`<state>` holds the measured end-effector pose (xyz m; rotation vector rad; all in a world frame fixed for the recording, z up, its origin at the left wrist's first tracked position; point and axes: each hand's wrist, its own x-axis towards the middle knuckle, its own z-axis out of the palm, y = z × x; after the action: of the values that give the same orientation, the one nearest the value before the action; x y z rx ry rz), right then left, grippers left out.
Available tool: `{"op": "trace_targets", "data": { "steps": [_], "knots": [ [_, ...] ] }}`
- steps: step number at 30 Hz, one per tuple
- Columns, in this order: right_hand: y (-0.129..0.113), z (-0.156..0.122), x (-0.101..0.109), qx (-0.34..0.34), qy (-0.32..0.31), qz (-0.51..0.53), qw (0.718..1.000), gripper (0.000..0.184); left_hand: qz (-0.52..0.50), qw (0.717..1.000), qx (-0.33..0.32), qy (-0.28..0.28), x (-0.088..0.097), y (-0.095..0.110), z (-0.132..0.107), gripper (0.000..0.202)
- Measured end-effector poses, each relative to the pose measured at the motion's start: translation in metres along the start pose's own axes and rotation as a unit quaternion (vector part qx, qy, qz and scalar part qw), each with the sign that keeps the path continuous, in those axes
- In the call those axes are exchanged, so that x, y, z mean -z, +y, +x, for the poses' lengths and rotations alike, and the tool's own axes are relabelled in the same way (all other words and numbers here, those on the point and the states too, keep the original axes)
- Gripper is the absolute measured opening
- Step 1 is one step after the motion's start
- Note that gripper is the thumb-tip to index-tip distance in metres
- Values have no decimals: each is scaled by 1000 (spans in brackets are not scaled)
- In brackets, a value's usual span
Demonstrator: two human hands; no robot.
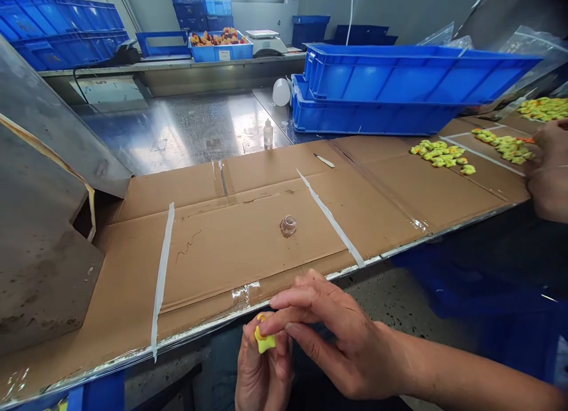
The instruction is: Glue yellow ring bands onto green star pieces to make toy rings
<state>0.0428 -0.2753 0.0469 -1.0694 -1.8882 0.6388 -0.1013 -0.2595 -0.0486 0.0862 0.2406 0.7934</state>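
Just below the table's front edge, my left hand [261, 375] pinches a small yellow-green toy figure [265, 342] with orange on its top. My right hand [339, 334] reaches in from the right with its fingers stretched out. Its index fingertip touches the top of the figure, while the thumb lies a little apart. Part of the figure is hidden by my fingers. Beyond my hands a small clear cup [288, 225] rests on the cardboard [239, 239].
A small clear bottle [268, 134] and a pale pointed tool [324, 160] lie farther back. Stacked blue crates [377, 115] stand behind. Yellow-green pieces [439, 153] lie to the right, near another person's hand [552, 162]. A metal housing [39, 239] stands left.
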Motion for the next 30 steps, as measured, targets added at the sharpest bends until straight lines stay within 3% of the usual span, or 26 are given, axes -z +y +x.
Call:
{"op": "trace_targets", "data": {
  "steps": [10, 15, 20, 26, 30],
  "knots": [
    [11, -5, -7, 13, 22, -35, 999, 33, -29, 998, 39, 38, -11, 6, -7, 14],
    [19, -10, -14, 23, 22, -18, 999, 32, 54, 997, -29, 40, -9, 10, -8, 16],
    [23, -11, -22, 78, 40, -2, 996, 29, 120, 989, -88, 16, -12, 14, -12, 25],
    [19, -9, -30, 63, 30, 9, 998, 23, 136, 983, -121, -23, -5, 19, -17, 29],
    [15, -9, -38, 66, 12, 13, 998, 29, 137, 981, -134, -18, 1, 20, -27, 33]
  ]
}}
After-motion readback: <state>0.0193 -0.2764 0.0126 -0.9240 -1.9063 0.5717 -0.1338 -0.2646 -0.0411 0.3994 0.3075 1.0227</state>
